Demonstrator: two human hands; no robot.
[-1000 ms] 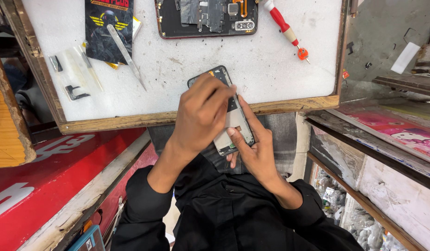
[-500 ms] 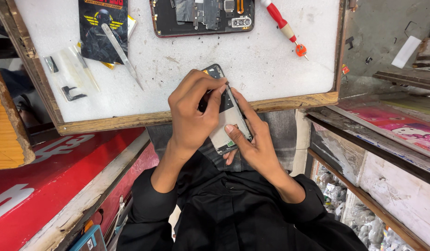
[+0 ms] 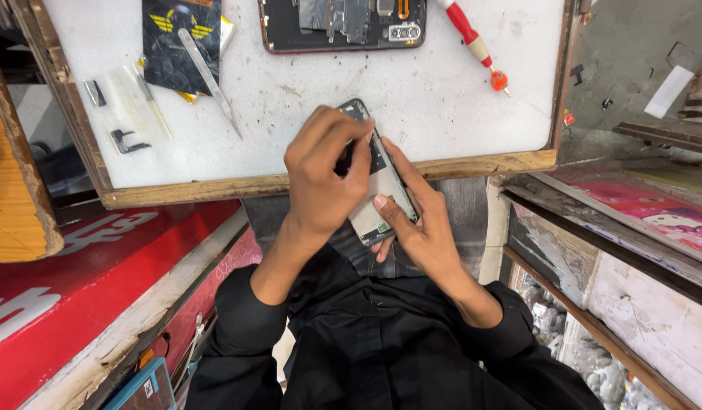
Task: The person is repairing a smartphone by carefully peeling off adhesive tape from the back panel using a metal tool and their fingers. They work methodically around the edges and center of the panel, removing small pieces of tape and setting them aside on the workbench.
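I hold an opened phone body (image 3: 378,190) over my lap at the front edge of the white work board (image 3: 305,99). My right hand (image 3: 415,220) cradles it from below and from the right, thumb on its lower face. My left hand (image 3: 324,178) lies over the phone's upper half, fingertips pressing on its inner parts. What lies under those fingers is hidden.
On the board lie a second opened phone (image 3: 343,23) at the far edge, a red-handled screwdriver (image 3: 476,45), metal tweezers (image 3: 210,80), a dark printed packet (image 3: 180,42) and small clear bags with parts (image 3: 123,114). A red counter (image 3: 78,266) is left, shelves (image 3: 639,212) right.
My left hand has shifted slightly up along the phone. The view has tilted a little, so the board sits lower in the frame.
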